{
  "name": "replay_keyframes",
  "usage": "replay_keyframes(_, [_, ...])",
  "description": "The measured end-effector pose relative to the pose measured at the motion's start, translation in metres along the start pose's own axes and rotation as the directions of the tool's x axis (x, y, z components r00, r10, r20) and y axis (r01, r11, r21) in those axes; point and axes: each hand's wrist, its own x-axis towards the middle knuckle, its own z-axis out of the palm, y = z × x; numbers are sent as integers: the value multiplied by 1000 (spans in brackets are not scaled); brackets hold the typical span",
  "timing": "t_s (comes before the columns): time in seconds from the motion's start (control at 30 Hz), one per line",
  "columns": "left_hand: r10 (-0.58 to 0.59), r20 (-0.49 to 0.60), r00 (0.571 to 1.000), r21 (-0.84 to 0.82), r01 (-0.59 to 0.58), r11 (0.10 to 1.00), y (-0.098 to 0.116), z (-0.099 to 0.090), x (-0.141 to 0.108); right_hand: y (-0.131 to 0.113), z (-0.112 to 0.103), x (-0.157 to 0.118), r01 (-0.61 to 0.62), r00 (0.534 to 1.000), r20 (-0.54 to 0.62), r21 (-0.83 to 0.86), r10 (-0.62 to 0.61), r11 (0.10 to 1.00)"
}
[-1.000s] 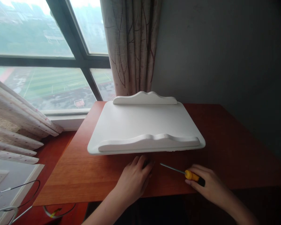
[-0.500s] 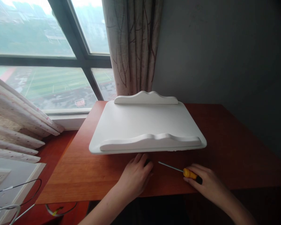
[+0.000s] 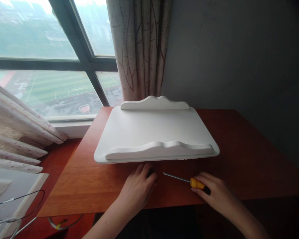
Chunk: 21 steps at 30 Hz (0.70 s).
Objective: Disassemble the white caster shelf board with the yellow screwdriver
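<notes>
A screwdriver (image 3: 198, 184) with a yellow and black handle is held in my right hand (image 3: 218, 192), its metal shaft pointing left above the wooden table. My left hand (image 3: 139, 186) is closed just below the front edge of a white board (image 3: 154, 127). Something small and dark shows between its thumb and fingers, too hidden to name. The screwdriver's tip lies a short gap to the right of those fingers. Two white wavy-edged strips stand on the board, one along the back and a front strip (image 3: 159, 150) along the near edge.
The board rests on a reddish-brown table (image 3: 72, 189). Behind it hang a patterned curtain (image 3: 142, 49) and a grey wall (image 3: 226, 59). A window is at the left. Cables (image 3: 17, 220) and a wall socket (image 3: 0, 187) sit low at the left, beside the table.
Both hands have shifted slightly to the left, and the screwdriver has moved along with my right hand. The white board stays in place.
</notes>
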Motion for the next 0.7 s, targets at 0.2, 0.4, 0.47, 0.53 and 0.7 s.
replay_keyframes(0.2, [8,-95,995,33,-5,999,-24,-4,-22,-12,5,4,89,995,-49,-12,-90,996])
replay_keyframes(0.4, [32,-162,986,62,-22,998,-47,-11,-37,-25,11,16,170,983,-67,15,-169,985])
replay_keyframes(0.47, [34,-163,986,72,-22,997,-52,-13,-39,-31,11,21,198,979,-58,24,-196,980])
replay_keyframes(0.53, [34,-163,986,77,-22,997,-56,-14,-41,-38,11,25,215,975,-52,27,-214,976])
replay_keyframes(0.7, [42,-186,982,74,-29,997,-65,-15,-45,-53,14,36,247,967,-73,11,-245,969])
